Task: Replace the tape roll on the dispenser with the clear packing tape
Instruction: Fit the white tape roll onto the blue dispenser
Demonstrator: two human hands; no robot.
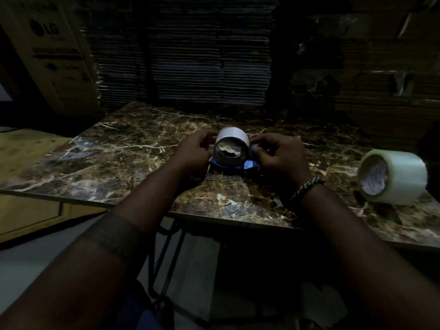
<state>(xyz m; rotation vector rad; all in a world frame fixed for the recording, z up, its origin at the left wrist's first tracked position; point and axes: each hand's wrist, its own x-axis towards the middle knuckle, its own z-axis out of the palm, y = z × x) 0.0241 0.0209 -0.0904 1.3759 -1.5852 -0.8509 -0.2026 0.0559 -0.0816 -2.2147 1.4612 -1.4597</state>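
A blue tape dispenser [247, 166] sits in the middle of the marble table [119, 158], with a white roll [232, 136] mounted on it, its open core facing me. My left hand [195, 148] grips the roll's left side. My right hand [278, 153] holds the right side of the roll and dispenser, fingers curled at its edge. The clear packing tape roll [392, 177] lies on its side at the table's right, apart from both hands.
Stacked flattened cardboard [185, 55] rises behind the table. A printed carton [52, 51] leans at the back left. A wooden board [26, 148] lies to the left. The table's near edge [214, 217] runs below my forearms, with a metal frame underneath.
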